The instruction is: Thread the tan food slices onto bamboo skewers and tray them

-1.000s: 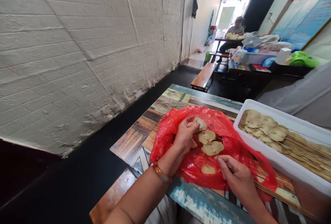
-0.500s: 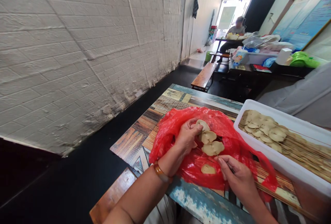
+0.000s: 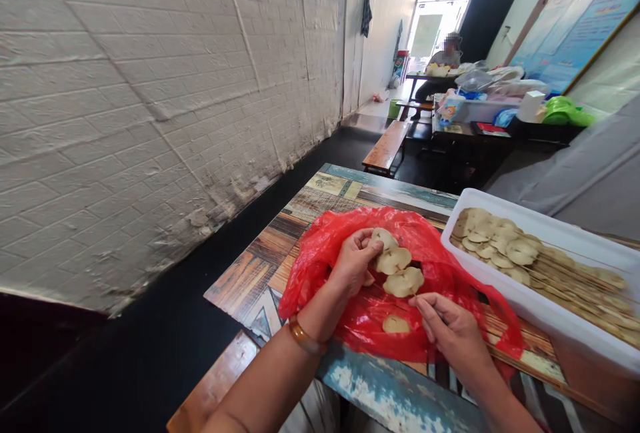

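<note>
bracelet [image 3: 303, 338]: amber band on the left wrist, over the near edge of the table [image 3: 320, 199].
left hand [image 3: 354, 261]: on the red plastic bag [image 3: 345, 246], which is spread across the table's middle, near edge to mid-depth. Fingers curled, thumb and forefinger pinched on the top slice [image 3: 384, 238] of the row.
slices: three pale tan rounds overlapping in a short row, top slice, middle one [image 3: 393, 260], lowest one [image 3: 404, 281]. They look thin, flat, slightly lobed at the rim, matte, probably soft; can't tell what food they are. One loose slice [image 3: 395, 323] lies alone on the bag, just beside the right hand.
skewer: thin stick, only a sliver shows at the right fingertips; looks to run up through the row, shaft hidden under the slices.
right hand [image 3: 453, 331]: near the table's near edge, fingers narrow, closed on the skewer's butt end below the lowest slice.
step: threading, my read; three on, top one being seated.
next move: steady stick, keep the slices flat so they don't tear at the hole, then pick up the loose slice.
white tub [image 3: 560, 323]: at the table's right edge, holds finished skewers [image 3: 500, 243], slices at its far end, sticks running toward the near right.
background: a person [image 3: 447, 56] seated at a far table, apart from this work.
</note>
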`<state>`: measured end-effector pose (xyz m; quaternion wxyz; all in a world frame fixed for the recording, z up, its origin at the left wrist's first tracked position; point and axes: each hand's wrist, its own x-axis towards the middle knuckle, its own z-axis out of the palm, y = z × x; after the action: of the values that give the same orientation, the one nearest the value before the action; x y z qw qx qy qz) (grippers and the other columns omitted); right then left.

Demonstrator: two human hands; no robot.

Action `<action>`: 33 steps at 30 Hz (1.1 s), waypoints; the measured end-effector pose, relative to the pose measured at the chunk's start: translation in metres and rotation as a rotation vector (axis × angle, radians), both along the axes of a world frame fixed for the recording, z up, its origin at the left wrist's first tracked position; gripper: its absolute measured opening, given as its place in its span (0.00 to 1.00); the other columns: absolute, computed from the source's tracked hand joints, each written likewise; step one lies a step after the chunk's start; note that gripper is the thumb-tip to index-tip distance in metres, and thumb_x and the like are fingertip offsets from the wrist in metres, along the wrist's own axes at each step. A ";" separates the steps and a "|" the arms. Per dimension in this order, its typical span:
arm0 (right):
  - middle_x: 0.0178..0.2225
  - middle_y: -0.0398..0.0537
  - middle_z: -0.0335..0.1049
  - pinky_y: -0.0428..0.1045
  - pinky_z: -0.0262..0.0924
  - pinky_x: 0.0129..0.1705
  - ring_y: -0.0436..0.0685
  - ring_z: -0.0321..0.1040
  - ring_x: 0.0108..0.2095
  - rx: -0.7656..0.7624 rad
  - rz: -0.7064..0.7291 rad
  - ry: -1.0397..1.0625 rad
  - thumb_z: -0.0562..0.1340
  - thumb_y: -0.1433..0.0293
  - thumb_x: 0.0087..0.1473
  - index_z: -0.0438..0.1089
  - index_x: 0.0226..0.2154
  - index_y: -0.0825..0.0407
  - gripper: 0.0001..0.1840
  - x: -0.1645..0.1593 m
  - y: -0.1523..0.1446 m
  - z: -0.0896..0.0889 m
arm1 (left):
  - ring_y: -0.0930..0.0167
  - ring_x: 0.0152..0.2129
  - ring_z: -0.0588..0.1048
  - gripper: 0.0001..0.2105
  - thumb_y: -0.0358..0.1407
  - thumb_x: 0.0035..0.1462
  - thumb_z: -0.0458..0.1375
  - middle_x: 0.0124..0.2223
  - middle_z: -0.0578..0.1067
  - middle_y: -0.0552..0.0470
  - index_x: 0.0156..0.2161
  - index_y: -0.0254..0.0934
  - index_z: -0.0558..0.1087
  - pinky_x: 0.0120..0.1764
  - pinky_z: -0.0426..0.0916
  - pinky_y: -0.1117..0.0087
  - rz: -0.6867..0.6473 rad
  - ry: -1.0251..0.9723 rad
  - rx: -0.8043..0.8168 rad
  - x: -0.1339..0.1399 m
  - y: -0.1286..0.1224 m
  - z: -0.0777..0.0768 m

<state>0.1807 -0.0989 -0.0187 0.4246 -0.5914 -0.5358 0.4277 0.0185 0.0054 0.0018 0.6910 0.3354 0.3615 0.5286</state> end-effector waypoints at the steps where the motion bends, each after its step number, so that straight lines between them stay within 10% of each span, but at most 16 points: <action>1: 0.14 0.35 0.55 0.44 0.49 0.19 0.49 0.55 0.16 -0.001 0.011 -0.001 0.56 0.54 0.53 0.70 0.32 0.54 0.20 0.000 0.000 -0.001 | 0.74 0.26 0.72 0.21 0.38 0.38 0.68 0.32 0.75 0.50 0.39 0.33 0.72 0.30 0.65 0.75 -0.008 -0.010 -0.004 0.000 -0.001 0.002; 9: 0.14 0.36 0.56 0.44 0.52 0.21 0.49 0.56 0.17 0.040 0.001 -0.074 0.54 0.56 0.55 0.71 0.33 0.53 0.19 0.001 0.002 -0.001 | 0.71 0.27 0.73 0.20 0.37 0.39 0.67 0.35 0.75 0.48 0.40 0.34 0.72 0.32 0.67 0.71 -0.248 -0.098 -0.084 0.004 -0.011 0.009; 23: 0.14 0.36 0.56 0.44 0.53 0.20 0.49 0.56 0.16 0.079 -0.017 -0.125 0.55 0.56 0.54 0.71 0.29 0.53 0.18 -0.003 0.004 0.000 | 0.72 0.27 0.72 0.21 0.35 0.34 0.69 0.35 0.75 0.48 0.37 0.33 0.71 0.34 0.66 0.71 -0.077 -0.071 -0.043 0.012 -0.009 -0.004; 33: 0.14 0.36 0.57 0.44 0.55 0.22 0.49 0.57 0.17 0.102 -0.056 -0.099 0.55 0.59 0.55 0.71 0.32 0.53 0.16 -0.003 0.003 0.003 | 0.67 0.34 0.74 0.19 0.33 0.37 0.68 0.39 0.76 0.47 0.39 0.38 0.73 0.40 0.68 0.64 -0.245 -0.098 -0.034 0.016 -0.017 0.000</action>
<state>0.1775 -0.0959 -0.0152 0.4387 -0.6042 -0.5605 0.3581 0.0347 -0.0118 0.0015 0.7728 0.3390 0.2926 0.4497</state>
